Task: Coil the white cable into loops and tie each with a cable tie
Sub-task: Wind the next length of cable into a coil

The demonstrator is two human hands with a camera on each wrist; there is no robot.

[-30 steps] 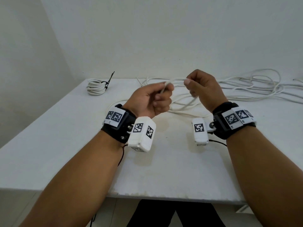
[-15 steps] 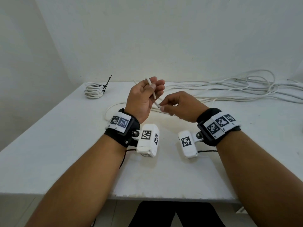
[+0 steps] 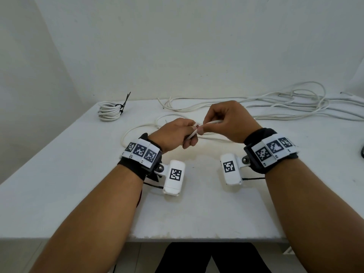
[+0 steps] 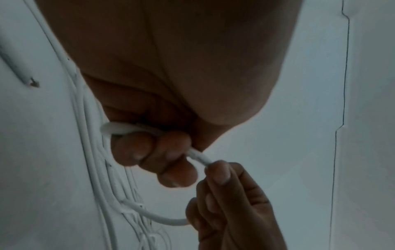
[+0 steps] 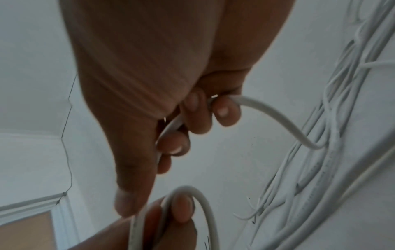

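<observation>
Above the middle of the table, my left hand [image 3: 190,135] and right hand [image 3: 205,127] meet, and both grip the white cable [image 3: 194,133]. In the left wrist view my left fingers [image 4: 149,152] curl round a short bend of the cable [image 4: 199,157], and the right hand [image 4: 230,203] pinches it just beyond. In the right wrist view my right fingers [image 5: 198,116] curl round the cable [image 5: 271,113], which trails off to the loose pile. Below, the left hand [image 5: 171,226] holds a small loop [image 5: 203,197]. More of this cable lies in a slack curve [image 3: 136,129] on the table.
A finished coil [image 3: 109,113] bound with a black cable tie [image 3: 124,104] sits at the table's back left. A long tangle of loose white cable [image 3: 295,103] runs along the back right by the wall. A dark object [image 3: 362,152] shows at the right edge.
The left hand has turned from raised and palm-up to knuckles-up and come down. The right hand has risen to meet it, and the cable now bends into a small loop between them.
</observation>
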